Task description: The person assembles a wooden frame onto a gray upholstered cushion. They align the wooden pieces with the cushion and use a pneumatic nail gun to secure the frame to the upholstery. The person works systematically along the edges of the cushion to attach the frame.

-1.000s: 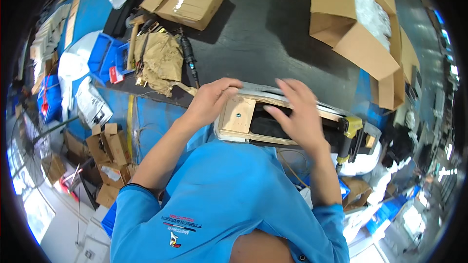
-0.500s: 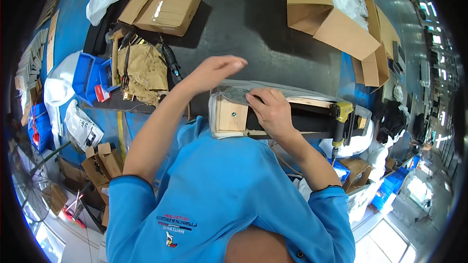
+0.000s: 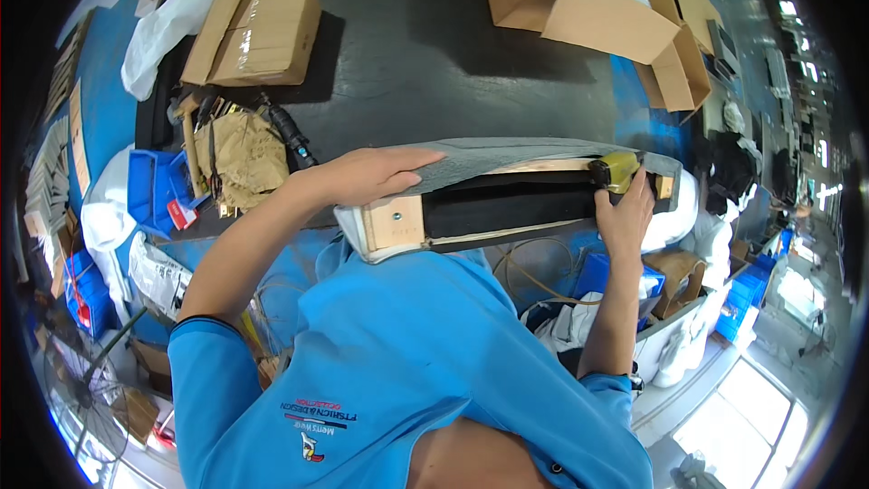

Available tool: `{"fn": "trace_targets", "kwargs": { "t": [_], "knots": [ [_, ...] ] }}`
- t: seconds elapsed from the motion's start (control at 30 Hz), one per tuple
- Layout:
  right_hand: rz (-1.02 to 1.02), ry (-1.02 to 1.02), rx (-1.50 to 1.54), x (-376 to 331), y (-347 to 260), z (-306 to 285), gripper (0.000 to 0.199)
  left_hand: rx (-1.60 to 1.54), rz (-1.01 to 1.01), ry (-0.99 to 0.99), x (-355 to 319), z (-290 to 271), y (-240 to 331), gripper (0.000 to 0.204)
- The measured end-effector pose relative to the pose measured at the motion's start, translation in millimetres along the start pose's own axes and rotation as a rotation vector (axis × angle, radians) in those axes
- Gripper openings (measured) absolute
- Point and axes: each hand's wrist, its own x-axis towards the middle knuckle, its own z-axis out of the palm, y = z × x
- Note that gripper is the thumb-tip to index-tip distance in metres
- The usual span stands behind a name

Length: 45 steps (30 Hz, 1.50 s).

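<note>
A long upholstered wooden frame lies across the table's near edge, in front of my body. Grey fabric wraps its far side, and black material shows inside the hollow. My left hand rests on the fabric at the frame's left end, palm down with the fingers stretched out. At the opposite end my right hand is closed around a yellow-green and black staple gun. The tool sits over the frame's right part; its nose is hard to make out.
A closed carton stands far left, and an open carton with clear plastic lies far right. Nearer on the left are brown paper, a black power tool and a blue bin. A thin hose loops below the frame.
My right hand has left the fabric edge, moved right and taken hold of the staple gun. My left hand has come down onto the fabric. The view has shifted.
</note>
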Motion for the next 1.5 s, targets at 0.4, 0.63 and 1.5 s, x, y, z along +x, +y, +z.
{"fn": "trace_targets", "kwargs": {
  "t": [0.4, 0.63, 1.5],
  "knots": [
    [0.19, -0.598, 1.172, -32, -67, -93, 0.021, -0.026, 0.012, -0.001, 0, 2, -17, 0.07],
    [0.069, -0.794, 1.138, -89, -205, -70, 0.023, -0.11, 0.126, -0.053, 4, 2, -25, 0.09],
    [-0.1, -0.865, 0.886, -83, -227, -81, 0.02, -0.69, 0.165, 0.078, -53, 19, -52, 0.086]
  ]
}}
